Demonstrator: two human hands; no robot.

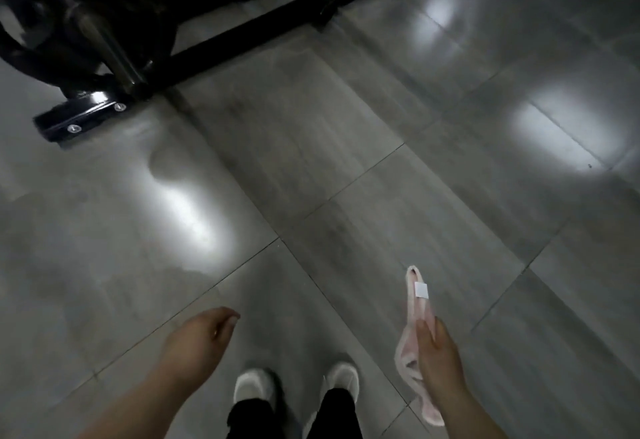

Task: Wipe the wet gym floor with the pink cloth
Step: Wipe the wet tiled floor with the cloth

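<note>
the pink cloth [417,345] hangs in the air from your right hand [437,359], well above the floor, bunched into a long strip. its long axis runs from the top end with the small white tag [421,290] down past your wrist toward the lower edge of the view. your right hand is closed around the middle of it, fingers pinching the fabric, so both ends dangle loose.

your left hand [204,331] is empty, fingers loosely curled, nothing in it, and it hovers above the floor on the other side of your 2 white shoes [341,378].

the wet patch [114,231] lies ahead and to your left, a darker-edged sheen on the grey tiles, reaching toward the black machine base [83,115]. so the cloth sits on the far side from the water: your left hand is nearer the patch, your right holds the cloth. you will likely need to crouch and swing the right hand across your body, leftward and forward.
</note>
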